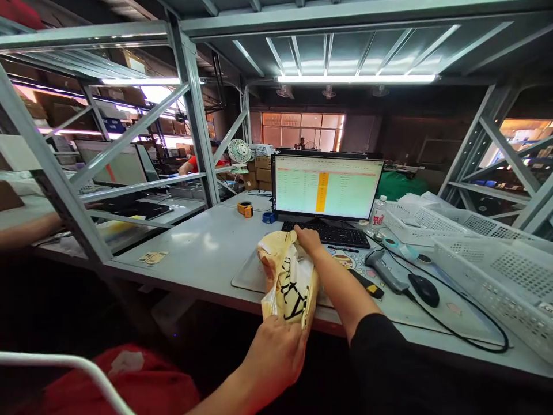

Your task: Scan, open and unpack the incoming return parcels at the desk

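A crumpled cream-yellow plastic bag (296, 282) with large black lettering is stretched between my two hands over the front edge of the desk. My left hand (276, 349) is closed around its near lower end. At the far upper end, my right hand (307, 239) pinches the bag by its edge, close to the black keyboard (341, 233). A whitish, wrinkled piece of film shows along the bag's left side. What is inside cannot be seen.
A monitor (326, 187) stands behind the keyboard. To the right lie a barcode scanner (386, 274), a black mouse (424, 289), a cable, a box cutter (365, 283) and white baskets (492, 276). Tape rolls (245, 209) sit at left. Metal shelf posts (194, 115) frame the desk.
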{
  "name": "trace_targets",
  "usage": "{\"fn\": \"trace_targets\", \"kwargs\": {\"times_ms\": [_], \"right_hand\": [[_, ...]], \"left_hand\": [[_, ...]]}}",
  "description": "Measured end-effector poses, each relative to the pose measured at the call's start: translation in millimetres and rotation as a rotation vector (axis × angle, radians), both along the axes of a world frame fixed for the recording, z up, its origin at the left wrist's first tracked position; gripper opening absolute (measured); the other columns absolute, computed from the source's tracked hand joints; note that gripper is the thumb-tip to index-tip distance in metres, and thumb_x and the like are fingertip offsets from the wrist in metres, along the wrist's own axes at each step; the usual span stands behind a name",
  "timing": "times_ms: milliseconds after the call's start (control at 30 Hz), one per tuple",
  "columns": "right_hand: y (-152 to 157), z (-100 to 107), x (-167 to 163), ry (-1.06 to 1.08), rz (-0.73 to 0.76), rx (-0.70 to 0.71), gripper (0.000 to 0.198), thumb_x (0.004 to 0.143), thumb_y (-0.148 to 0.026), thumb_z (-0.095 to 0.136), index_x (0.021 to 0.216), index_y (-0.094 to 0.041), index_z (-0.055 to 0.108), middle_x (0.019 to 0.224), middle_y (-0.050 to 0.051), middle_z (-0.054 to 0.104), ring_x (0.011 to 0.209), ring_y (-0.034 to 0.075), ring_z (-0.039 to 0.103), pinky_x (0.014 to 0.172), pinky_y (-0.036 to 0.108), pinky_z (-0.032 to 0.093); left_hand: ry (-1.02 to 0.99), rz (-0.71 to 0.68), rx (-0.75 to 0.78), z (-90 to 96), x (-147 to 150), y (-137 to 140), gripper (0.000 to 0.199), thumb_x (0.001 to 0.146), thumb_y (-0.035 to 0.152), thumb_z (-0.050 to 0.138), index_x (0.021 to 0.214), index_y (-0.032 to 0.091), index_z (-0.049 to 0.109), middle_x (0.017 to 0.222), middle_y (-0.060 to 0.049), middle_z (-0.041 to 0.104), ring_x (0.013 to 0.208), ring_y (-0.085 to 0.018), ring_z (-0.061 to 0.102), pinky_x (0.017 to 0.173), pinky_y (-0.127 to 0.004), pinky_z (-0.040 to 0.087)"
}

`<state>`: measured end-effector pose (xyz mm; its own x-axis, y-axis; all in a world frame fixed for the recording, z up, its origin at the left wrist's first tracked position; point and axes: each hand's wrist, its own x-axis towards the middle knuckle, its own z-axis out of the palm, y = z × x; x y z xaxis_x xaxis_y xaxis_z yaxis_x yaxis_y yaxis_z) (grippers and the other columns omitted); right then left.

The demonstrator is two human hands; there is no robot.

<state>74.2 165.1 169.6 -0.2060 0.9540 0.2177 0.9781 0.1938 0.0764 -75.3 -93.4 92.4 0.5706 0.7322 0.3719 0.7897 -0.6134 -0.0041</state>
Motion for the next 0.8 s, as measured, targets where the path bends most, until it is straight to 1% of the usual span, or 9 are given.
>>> {"fn": "trace_targets", "kwargs": {"times_ms": [100,233,300,367,467,567,667,733,800], "right_hand": [[9.3,-2.9,5.8,0.068,-0.024,0.005,0.045,0.11,-0.018,0.033,0.151,-0.016,0.052,0.129,0.027,0.071,0.124,0.033,0.07,0.1,0.043,0.051],[16.3,-8.6,-2.7,0.154,0.0,-0.044,0.04,0.109,-0.019,0.041,0.14,-0.012,0.064,0.13,0.028,0.07,0.124,0.036,0.069,0.099,0.044,0.052],[12.8,-8.1,-6.5,0.201,0.07,-0.089,0.032,0.108,-0.025,0.051,0.131,-0.015,0.072,0.129,0.022,0.073,0.122,0.032,0.07,0.099,0.038,0.052],[1.6,-7.8,-4.0,0.238,0.163,-0.138,0.034,0.105,-0.034,0.063,0.134,-0.02,0.072,0.127,0.013,0.076,0.117,0.025,0.071,0.098,0.031,0.052],[-29.1,-18.1,15.3,0.349,0.282,-0.121,0.06,0.098,-0.042,0.075,0.152,-0.021,0.06,0.135,0.011,0.073,0.118,0.021,0.07,0.103,0.029,0.052],[-69.7,-49.0,45.5,0.579,0.267,0.09,0.059,0.095,-0.039,0.072,0.147,-0.014,0.062,0.141,0.018,0.068,0.127,0.028,0.066,0.112,0.043,0.05],[-110.9,-89.9,68.4,0.775,0.092,0.256,0.052,0.093,-0.041,0.065,0.136,-0.011,0.067,0.133,0.021,0.07,0.125,0.035,0.065,0.111,0.053,0.05],[-135.4,-113.4,73.8,0.911,-0.002,0.228,0.058,0.092,-0.046,0.063,0.137,-0.01,0.065,0.125,0.02,0.071,0.109,0.032,0.07,0.103,0.053,0.055],[-156.9,-130.1,71.3,1.062,-0.041,0.153,0.063,0.092,-0.052,0.064,0.14,-0.011,0.062,0.118,0.016,0.071,0.088,0.026,0.071,0.09,0.048,0.06]], "left_hand": [[-0.064,-0.063,0.084,-25.0,-23.1,-16.6,0.037,0.106,0.018,0.038,0.08,0.019,0.063,0.073,-0.006,0.068,0.07,-0.026,0.068,0.072,-0.04,0.048],[-0.049,0.047,-0.191,-34.8,-57.6,-3.9,0.045,0.111,0.032,0.037,0.079,0.018,0.066,0.078,-0.01,0.071,0.077,-0.026,0.069,0.072,-0.037,0.046],[-0.139,0.099,-0.396,-19.6,-74.6,10.3,0.053,0.113,0.041,0.031,0.085,0.017,0.069,0.086,-0.011,0.074,0.082,-0.026,0.07,0.075,-0.035,0.048],[-0.279,0.05,-0.508,7.1,-87.1,24.8,0.049,0.113,0.043,0.031,0.102,0.017,0.072,0.098,-0.011,0.077,0.091,-0.025,0.072,0.082,-0.035,0.051],[-0.356,-0.073,-0.429,49.3,-91.9,48.0,0.035,0.109,0.033,0.043,0.127,0.018,0.069,0.119,-0.011,0.076,0.11,-0.024,0.071,0.099,-0.036,0.053],[-0.12,-0.124,-0.297,64.9,-78.4,79.0,0.043,0.099,0.023,0.059,0.141,0.02,0.064,0.14,-0.013,0.068,0.132,-0.029,0.062,0.117,-0.043,0.047],[0.239,-0.108,-0.313,44.4,-53.0,110.8,0.085,0.082,0.014,0.075,0.162,0.028,0.048,0.164,-0.015,0.049,0.151,-0.043,0.045,0.124,-0.064,0.038],[0.389,-0.064,-0.373,21.4,-36.1,124.3,0.112,0.076,0.008,0.077,0.172,0.036,0.027,0.177,-0.017,0.028,0.159,-0.053,0.029,0.12,-0.082,0.028],[0.436,-0.005,-0.43,1.8,-24.2,130.2,0.127,0.075,0.006,0.078,0.175,0.041,0.009,0.181,-0.019,0.012,0.16,-0.06,0.015,0.113,-0.093,0.02]]}}
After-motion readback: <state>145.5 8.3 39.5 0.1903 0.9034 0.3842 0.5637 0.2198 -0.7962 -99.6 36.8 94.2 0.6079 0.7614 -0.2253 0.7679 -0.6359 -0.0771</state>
